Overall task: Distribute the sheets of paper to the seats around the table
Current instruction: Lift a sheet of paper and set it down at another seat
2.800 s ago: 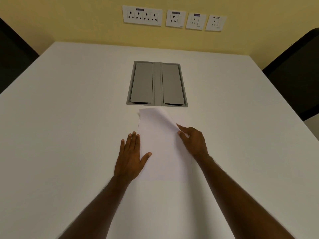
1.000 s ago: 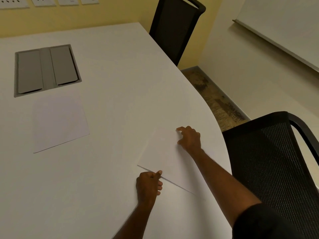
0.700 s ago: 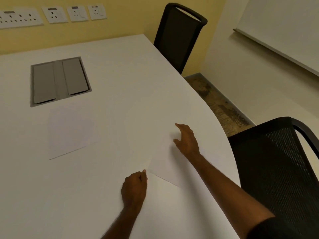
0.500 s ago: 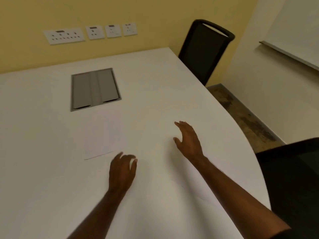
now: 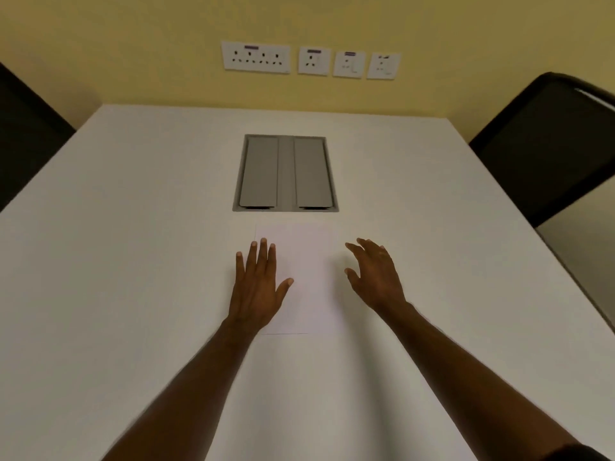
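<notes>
Paper stack (image 5: 304,277) lying on the white table (image 5: 133,261), just in front of the grey cable hatch (image 5: 285,173). Left hand (image 5: 258,287) spread flat on it; right hand (image 5: 376,277) loosely spread beside its edge. Step: taking a sheet; next calls for peeling the top sheet free.

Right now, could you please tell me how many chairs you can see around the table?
2: one black chair at the table's far right corner, one dark chair at its far left, cropped by the frame. Others may sit outside the view.
</notes>
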Available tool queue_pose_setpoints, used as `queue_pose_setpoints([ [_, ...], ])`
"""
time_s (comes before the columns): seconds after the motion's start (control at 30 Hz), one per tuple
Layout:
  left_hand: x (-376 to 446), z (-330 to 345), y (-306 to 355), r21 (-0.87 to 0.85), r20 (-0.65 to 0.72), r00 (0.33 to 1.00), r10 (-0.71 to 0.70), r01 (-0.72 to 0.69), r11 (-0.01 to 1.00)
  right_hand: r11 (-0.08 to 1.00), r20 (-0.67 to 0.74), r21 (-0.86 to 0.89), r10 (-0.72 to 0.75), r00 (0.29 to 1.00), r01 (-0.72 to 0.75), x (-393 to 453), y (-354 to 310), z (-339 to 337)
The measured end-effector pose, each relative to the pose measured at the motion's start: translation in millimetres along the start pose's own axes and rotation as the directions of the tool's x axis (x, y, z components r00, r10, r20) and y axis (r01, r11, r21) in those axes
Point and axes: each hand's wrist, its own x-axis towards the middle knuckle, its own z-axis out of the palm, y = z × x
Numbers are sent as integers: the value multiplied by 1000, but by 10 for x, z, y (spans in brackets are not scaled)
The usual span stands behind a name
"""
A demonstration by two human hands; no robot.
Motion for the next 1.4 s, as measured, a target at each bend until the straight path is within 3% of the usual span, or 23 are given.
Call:
queue_pose_setpoints([
  [0.2, 185, 548, -333, -3, 49, 996, -80, 80, 997, 999, 128, -16, 53, 990, -52, 686, -55, 712],
  [0.37, 215, 656, -379, -13, 29, 997, -78, 78, 997, 988, 113, -71, 146, 983, -138, 1071, 15, 956],
  [0.53, 232, 687, -378, 35, 37, 995, -88, 87, 996, 992, 121, -78, 111, 987, -102, 1164, 136, 1052],
  [0.7, 227, 686, -388, -11, 5, 996, -90, 90, 996, 992, 89, 93, 73, 993, -82, 1080, -8, 929],
  [0.77, 213, 651, -402, -194, -69, 992, -104, 89, 977, 951, 55, 291, 95, 994, -107, 961, -214, 802],
  [0.83, 182, 571, -426, -508, -97, 973, -209, 132, 851, 865, 15, 495, 90, 996, -86, 759, -493, 576],
  [0.9, 109, 395, -435, -802, -4, 938, -347, 205, 562, 740, 3, 671, 65, 998, -50, 492, -792, 256],
  [0.97, -67, 148, -434, -936, 83, 907, -413, 213, 280, 596, 9, 801, 67, 998, -47, 214, -1041, -68],
  [1.0, -192, 42, -439, -957, 104, 893, -438, 210, 200, 535, 18, 843, 80, 997, -58, 79, -1138, -214],
  [1.1, -645, -245, -491, -964, 96, 869, -486, 203, 172, 391, 52, 916, 103, 993, -88, -269, -1392, -579],
  [1.2, -1098, -541, -565, -954, 94, 874, -476, 216, 208, 359, 58, 928, 127, 990, -100, -537, -1601, -844],
  [1.4, -1996, -1188, -1069, -908, 236, 916, -324, 327, 262, 183, 121, 968, 259, 958, -171, -971, -2098, -1096],
])
